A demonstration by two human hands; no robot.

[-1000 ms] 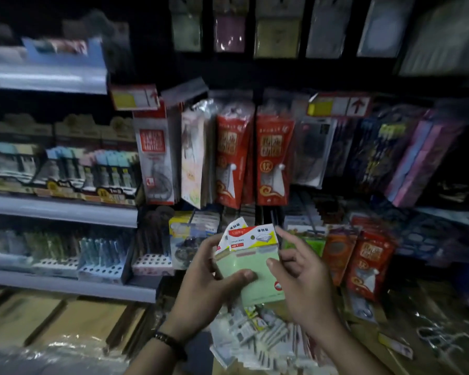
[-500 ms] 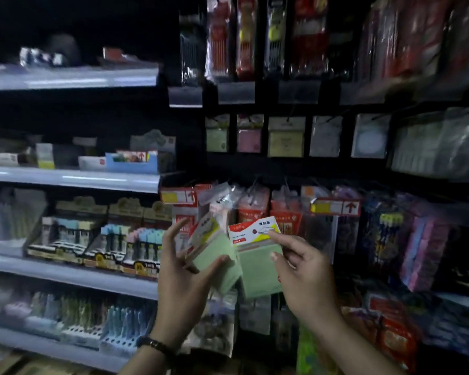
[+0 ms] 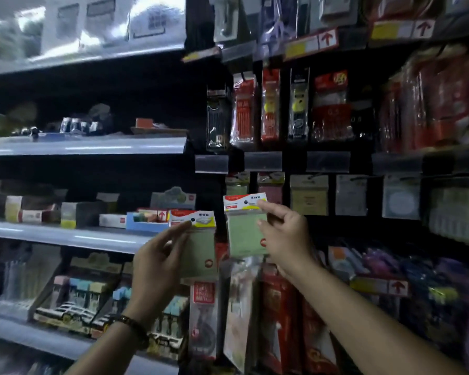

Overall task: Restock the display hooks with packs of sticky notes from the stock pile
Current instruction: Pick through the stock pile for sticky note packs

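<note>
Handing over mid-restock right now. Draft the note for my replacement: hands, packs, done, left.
Left hand holds one green sticky-note pack, in front of the shelf edge.
Right hand pinches a second green pack, raised just below the row of hanging packs.
Done: both packs are up at the display.
Left: neither is on a hook yet; hang the right one first, probably by the hanging green pack, then the other. Stock pile out of view.

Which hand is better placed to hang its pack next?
Likely the right hand: it pinches the raised green pack just below the hanging green sticky notes. The left hand holds the lower pack off to the left of that hook row.
</note>
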